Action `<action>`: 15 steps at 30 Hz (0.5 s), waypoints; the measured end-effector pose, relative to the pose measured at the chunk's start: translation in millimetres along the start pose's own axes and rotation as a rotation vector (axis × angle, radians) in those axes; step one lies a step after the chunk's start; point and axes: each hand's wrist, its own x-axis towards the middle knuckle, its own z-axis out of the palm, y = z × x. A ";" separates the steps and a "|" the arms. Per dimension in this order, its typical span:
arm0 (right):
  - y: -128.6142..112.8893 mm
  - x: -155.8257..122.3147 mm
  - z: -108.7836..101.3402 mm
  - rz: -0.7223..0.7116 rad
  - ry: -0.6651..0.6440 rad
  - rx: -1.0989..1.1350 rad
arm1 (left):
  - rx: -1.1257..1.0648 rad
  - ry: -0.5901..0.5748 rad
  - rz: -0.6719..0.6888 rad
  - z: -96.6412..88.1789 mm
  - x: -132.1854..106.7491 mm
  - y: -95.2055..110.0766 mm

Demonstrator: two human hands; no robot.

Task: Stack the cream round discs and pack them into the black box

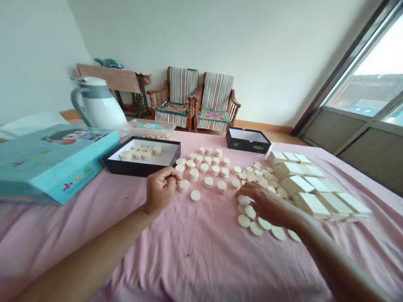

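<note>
My left hand [160,188] is curled closed near the front edge of a black tray [141,167] that holds several cream round discs [141,153]. What the fingers hold is hidden. Short stacks of the same discs [204,167] stand in rows on the pink cloth [195,251] beside that hand. My right hand [267,205] rests palm down with fingers spread over a patch of flat single discs [256,228]. Just right of it lie several cream rectangular blocks [315,197].
A turquoise box lid [53,159] lies at the left, with a white jug [97,105] and a clear plastic container [149,128] behind it. A second black tray [247,140] sits at the table's far edge. Two striped wooden chairs [195,100] stand by the wall.
</note>
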 end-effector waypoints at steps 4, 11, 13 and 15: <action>-2.8 0.1 2.3 -0.004 -0.013 -0.007 | -0.001 -0.005 0.005 0.5 -0.4 -1.3; -6.9 4.3 6.0 0.026 0.136 -0.003 | -0.008 0.001 0.010 -1.4 0.5 0.7; -18.6 12.5 7.8 0.021 0.224 0.072 | -0.008 0.007 0.011 -1.5 1.0 1.3; -35.6 24.1 11.3 -0.012 0.294 0.149 | -0.009 0.010 0.010 -1.6 1.4 1.7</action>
